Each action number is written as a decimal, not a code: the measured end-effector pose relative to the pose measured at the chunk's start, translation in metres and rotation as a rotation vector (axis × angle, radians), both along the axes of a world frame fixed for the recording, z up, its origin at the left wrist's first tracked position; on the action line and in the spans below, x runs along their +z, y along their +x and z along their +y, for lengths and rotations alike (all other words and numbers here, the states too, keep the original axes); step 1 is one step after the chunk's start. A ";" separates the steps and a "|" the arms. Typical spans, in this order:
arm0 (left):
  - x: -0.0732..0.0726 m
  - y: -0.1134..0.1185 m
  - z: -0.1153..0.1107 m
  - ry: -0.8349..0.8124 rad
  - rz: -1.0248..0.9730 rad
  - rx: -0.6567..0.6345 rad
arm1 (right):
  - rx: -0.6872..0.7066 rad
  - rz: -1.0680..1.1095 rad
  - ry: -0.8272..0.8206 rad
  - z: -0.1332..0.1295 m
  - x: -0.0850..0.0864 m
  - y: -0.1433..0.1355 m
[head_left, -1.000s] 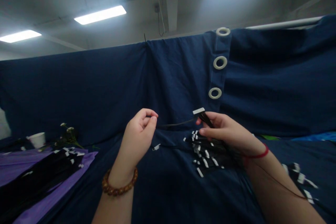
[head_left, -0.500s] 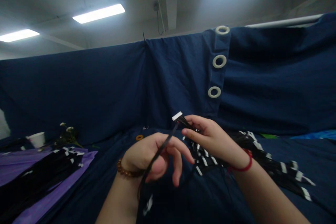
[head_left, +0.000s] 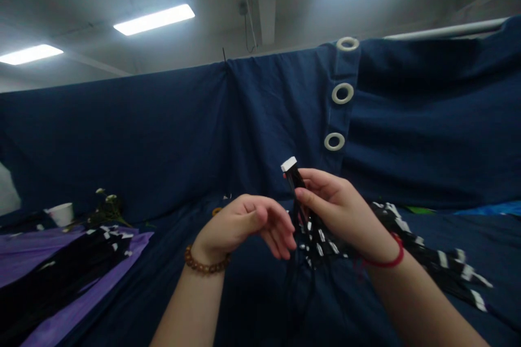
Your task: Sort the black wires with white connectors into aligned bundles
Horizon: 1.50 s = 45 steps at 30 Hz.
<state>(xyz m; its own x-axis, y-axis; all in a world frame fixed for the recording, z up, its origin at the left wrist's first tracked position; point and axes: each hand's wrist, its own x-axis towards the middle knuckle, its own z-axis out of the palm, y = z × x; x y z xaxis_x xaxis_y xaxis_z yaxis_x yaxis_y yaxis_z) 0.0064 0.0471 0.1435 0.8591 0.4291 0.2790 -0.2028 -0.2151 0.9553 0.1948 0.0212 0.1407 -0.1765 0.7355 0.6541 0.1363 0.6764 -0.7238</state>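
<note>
Head camera is my only view. Half a second ago, a dark strand lay over the left hand (head_left: 249, 223). Now I see nothing across it. Its fingers are bent and loose, the thumb is apart from them, and I can't see anything held there. The fingertips are near the wires.

The right hand (head_left: 337, 199) pinches a bunch of black wires (head_left: 297, 178) between thumb and fingers. The white plug (head_left: 289, 164) sits on top of that bunch, just past the fingertips. The plug was lying flatter; now it is tipped up, and dark strands hang down below. To me that means the right hand alone holds the bunch and the left is free.

Under the hands, the bench wears a dark blue cloth (head_left: 252, 303). A pile of wires with white ends (head_left: 320, 249) lies behind the right hand, and another bunch (head_left: 443, 257) lies beside the right arm. At left I see a purple cloth (head_left: 141, 243) with more wires, a white cup (head_left: 63, 215) and little flowers (head_left: 110, 198). A blue curtain (head_left: 163, 135) stands behind, under bright ceiling lights (head_left: 154, 19).
</note>
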 end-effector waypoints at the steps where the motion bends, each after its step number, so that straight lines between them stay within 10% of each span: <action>1: 0.000 0.003 0.000 -0.016 0.024 -0.007 | -0.026 -0.003 0.024 0.000 -0.001 -0.001; 10: -0.001 0.025 -0.005 0.058 0.031 0.327 | -0.279 -0.091 0.162 0.006 -0.008 -0.001; 18: 0.007 0.010 -0.003 -0.412 -0.218 -0.058 | -0.264 -0.130 0.159 0.005 -0.005 0.002; 24: 0.010 0.008 0.001 -0.549 -0.470 0.060 | -0.129 -0.040 -0.048 0.007 -0.003 0.001; 37: 0.002 0.032 -0.009 -0.145 -0.141 0.510 | 0.240 0.094 -0.284 -0.012 0.004 -0.005; 45: -0.004 0.036 -0.007 -0.046 -0.190 0.506 | -0.202 -0.280 0.100 -0.012 0.002 -0.010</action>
